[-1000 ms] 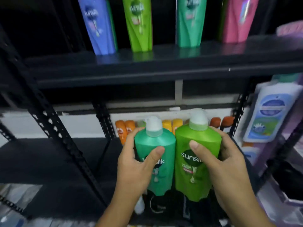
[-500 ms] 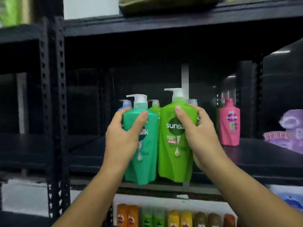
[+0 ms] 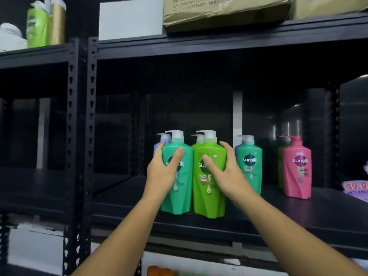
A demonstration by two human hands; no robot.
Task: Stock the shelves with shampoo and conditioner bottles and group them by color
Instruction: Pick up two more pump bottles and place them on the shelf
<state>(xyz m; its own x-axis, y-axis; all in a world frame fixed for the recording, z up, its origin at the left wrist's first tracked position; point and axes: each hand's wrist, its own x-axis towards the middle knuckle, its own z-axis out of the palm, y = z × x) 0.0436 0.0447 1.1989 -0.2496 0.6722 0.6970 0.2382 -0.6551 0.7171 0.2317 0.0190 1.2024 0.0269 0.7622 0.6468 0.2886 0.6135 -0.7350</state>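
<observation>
Hands both gripping: left hand (image 3: 161,174) wraps teal bottle (image 3: 179,194), right hand (image 3: 225,176) wraps lime bottle (image 3: 207,202), thumbs across labels. Bottles, airborne half a second ago, now stand side by side near shelf (image 3: 298,214) front edge. Release likely next; other teal bottle (image 3: 250,166) stands just right, ungrouped.

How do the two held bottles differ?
The teal bottle is blue-green; the lime bottle is yellow-green. The left hand grips the teal bottle, the right hand the lime bottle. A purple bottle stands behind the teal bottle, a second lime bottle behind the lime bottle. Both stand upright with pump tops.
</observation>
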